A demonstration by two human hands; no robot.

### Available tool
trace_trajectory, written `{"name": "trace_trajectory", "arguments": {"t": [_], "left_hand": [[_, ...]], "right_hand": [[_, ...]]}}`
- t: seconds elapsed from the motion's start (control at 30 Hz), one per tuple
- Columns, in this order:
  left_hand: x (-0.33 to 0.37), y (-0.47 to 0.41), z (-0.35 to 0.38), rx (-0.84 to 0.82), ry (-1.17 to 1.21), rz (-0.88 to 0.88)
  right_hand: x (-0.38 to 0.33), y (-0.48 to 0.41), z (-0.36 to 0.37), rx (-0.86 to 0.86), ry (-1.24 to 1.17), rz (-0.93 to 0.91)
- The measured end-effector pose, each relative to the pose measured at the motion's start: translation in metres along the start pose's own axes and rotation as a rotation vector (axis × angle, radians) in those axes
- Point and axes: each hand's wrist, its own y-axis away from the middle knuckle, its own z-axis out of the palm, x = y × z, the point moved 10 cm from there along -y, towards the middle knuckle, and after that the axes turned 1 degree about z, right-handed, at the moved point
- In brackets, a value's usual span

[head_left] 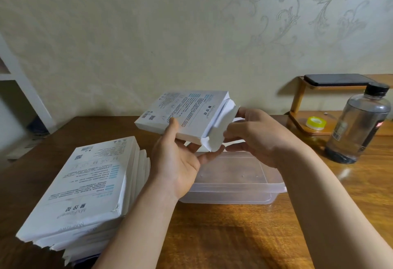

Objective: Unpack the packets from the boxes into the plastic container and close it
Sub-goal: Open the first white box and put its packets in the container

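One wide-angle view is taken from the person's head, directed forward and down over the brown wooden table (212, 237), which is seen from near. The pale floral-patterned wall (127, 35) is faced at 12 o'clock.

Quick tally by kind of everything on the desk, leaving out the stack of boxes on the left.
Held box: 1
Plastic container: 1
Bottle: 1
Tape roll: 1
Phone: 1
Wooden stand: 1
Total: 6
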Motion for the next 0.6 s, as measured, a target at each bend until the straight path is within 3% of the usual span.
{"name": "trace_trajectory", "arguments": {"t": [0.13, 0.23, 0.37, 0.47, 0.6], "left_hand": [[-0.005, 0.004, 0.006, -0.049, 0.057, -0.073], [-0.006, 0.007, 0.011, -0.075, 0.114, -0.090], [-0.003, 0.006, 0.009, -0.055, 0.147, -0.033], [-0.002, 0.004, 0.009, -0.069, 0.167, -0.002], [-0.006, 0.004, 0.010, -0.096, 0.119, 0.018]], "right_hand": [[0.001, 0.002, -0.001, 0.011, 0.079, 0.024], [0.005, 0.004, -0.003, 0.072, 0.280, 0.073], [-0.010, 0.007, -0.020, 0.361, 0.500, -0.005], [-0.036, 0.015, -0.021, 0.439, 0.362, -0.197], [-0.035, 0.015, -0.010, 0.318, 0.115, -0.157]]}}
